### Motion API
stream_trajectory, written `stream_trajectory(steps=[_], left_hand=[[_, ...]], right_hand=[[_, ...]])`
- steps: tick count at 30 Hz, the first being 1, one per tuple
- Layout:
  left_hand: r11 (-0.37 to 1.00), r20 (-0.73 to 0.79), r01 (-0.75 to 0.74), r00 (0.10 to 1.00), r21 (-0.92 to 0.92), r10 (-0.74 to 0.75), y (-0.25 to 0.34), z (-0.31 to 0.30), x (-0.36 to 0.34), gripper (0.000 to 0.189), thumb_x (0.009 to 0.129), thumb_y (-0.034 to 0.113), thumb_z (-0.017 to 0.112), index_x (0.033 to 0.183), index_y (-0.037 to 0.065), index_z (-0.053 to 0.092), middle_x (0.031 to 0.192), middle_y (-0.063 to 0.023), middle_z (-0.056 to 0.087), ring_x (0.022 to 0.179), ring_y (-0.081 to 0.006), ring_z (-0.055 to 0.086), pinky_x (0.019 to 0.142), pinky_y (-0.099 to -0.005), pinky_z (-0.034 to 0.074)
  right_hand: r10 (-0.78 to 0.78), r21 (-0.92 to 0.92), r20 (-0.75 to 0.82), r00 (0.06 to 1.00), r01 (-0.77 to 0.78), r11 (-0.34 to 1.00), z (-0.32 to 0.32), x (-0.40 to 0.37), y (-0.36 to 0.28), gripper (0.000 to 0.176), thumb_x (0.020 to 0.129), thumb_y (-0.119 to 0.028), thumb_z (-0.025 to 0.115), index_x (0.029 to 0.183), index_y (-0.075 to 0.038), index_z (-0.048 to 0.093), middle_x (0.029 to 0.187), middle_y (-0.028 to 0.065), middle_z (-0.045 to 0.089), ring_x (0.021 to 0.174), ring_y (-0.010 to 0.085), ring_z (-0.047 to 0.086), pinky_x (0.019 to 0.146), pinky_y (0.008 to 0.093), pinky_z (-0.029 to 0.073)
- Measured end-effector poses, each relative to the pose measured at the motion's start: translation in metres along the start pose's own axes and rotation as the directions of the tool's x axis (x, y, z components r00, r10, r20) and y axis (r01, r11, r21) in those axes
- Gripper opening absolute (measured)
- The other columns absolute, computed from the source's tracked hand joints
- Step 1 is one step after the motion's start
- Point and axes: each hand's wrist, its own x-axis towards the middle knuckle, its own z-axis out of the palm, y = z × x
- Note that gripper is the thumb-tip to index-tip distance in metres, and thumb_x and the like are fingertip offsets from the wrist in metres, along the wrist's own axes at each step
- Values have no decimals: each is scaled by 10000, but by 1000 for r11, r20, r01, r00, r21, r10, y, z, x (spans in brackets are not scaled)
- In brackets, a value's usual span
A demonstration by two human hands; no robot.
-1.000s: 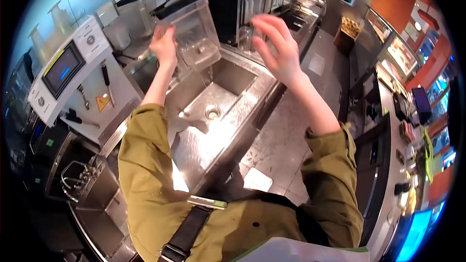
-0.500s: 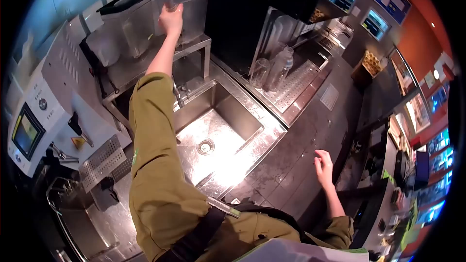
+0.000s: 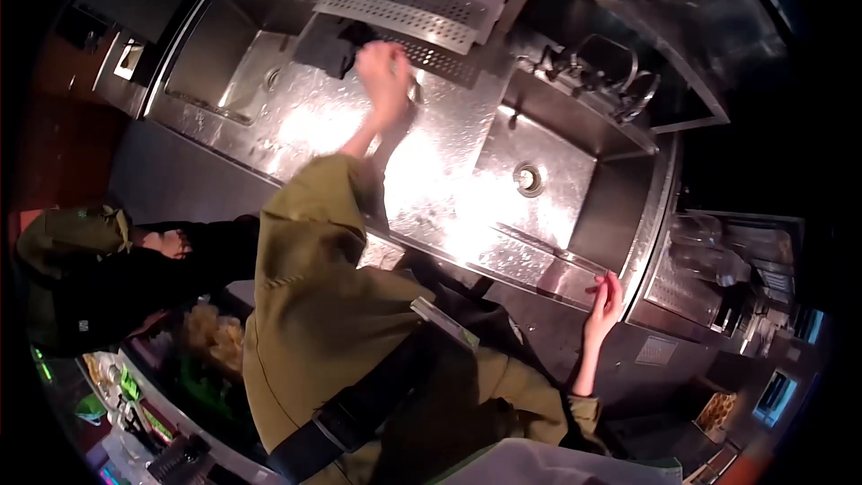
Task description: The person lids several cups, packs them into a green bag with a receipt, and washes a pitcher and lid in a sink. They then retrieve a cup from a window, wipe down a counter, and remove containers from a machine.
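My left hand [image 3: 384, 81] is stretched out over the wet steel counter, smeared by motion. Its fingertips overlap the edge of a crumpled black item [image 3: 346, 52], and whether they grip it I cannot tell. Just beyond lies a perforated steel plate [image 3: 404, 11], with a darker perforated strip beneath. My right hand [image 3: 607, 298] hovers at the front edge of the counter, fingers loosely bent and apart, holding nothing. Nearest to it is the right sink basin [image 3: 620, 202], whose round drain [image 3: 528, 180] shows at the bottom.
A second sink basin [image 3: 215, 67] is set in the counter's left end. Faucets [image 3: 620, 81] stand behind the right basin. Clear containers [image 3: 709, 251] stand at the far right. A person in a cap [image 3: 76, 233] and dark clothes is close on my left.
My view has swung left. My left hand has left the clear black-lidded containers on the shelf and come down over the counter. My right hand now appears near the sink's front edge.
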Motion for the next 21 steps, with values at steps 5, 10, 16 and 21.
stream_trajectory(steps=[5,10,16,21], left_hand=[[832,360,-40,912,553,-195,-138,-12,17,432,761,320,549,1167,188,483,1282,-176,336,1157,-376,317,953,-433,278],[780,371,-29,890,625,-264,-154,-94,-30,428,763,193,486,1188,227,450,1265,-158,367,1148,-326,361,898,-431,357],[601,433,28,666,799,-608,-115,-199,-84,475,777,420,490,1204,213,460,1094,-168,479,969,-376,457,880,-393,365],[839,653,-5,630,545,-421,27,-136,-154,617,714,599,500,1199,218,470,1000,-237,454,896,-377,493,784,-399,411]], right_hand=[[-35,-86,283,958,62,994,40,37,-34,211,864,-66,457,1038,37,518,823,86,583,708,120,535,665,229,433],[-59,-180,423,904,148,973,41,50,-39,194,860,-66,457,997,37,548,803,90,591,724,130,545,676,236,433],[32,47,307,951,-49,998,-13,11,39,202,872,-67,443,1016,35,542,812,79,592,717,111,536,686,216,417],[12,143,311,950,-59,988,-80,-41,89,203,871,-54,441,1025,37,537,808,62,584,718,102,514,698,211,410]])
